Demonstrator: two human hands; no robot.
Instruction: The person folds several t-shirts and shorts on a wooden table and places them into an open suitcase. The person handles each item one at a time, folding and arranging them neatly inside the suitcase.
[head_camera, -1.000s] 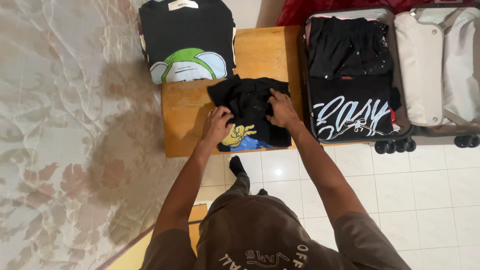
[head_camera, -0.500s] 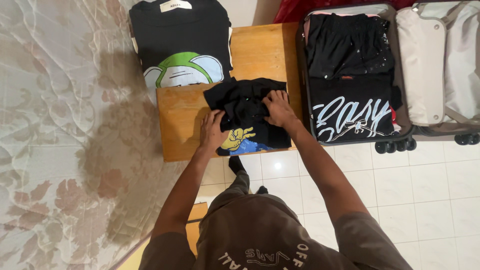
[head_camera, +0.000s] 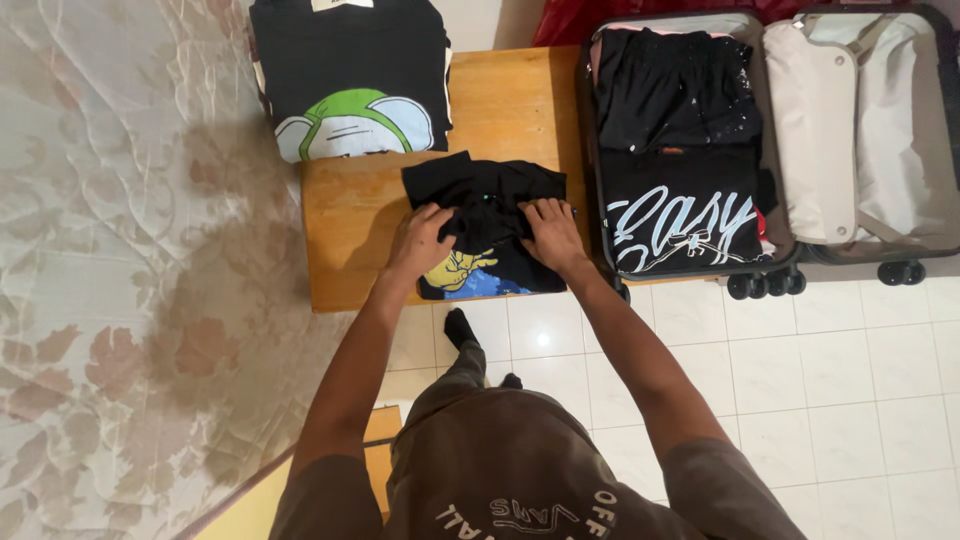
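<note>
At the centre of the frame one folded black shirt (head_camera: 487, 225) with a yellow and blue print lies on the wooden table (head_camera: 350, 230). The left hand (head_camera: 422, 237) and right hand (head_camera: 550, 230) each pinch a fold of its cloth. One more folded black shirt (head_camera: 350, 75) sits at upper left. One open suitcase (head_camera: 770, 130), upper right, holds two black garments.

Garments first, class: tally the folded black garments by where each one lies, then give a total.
On the wooden table, under both hands: 1, black shirt
On the bed: 1, cartoon-print shirt
In the open suitcase: 2, speckled garment, white-script shirt
Total: 4
</note>
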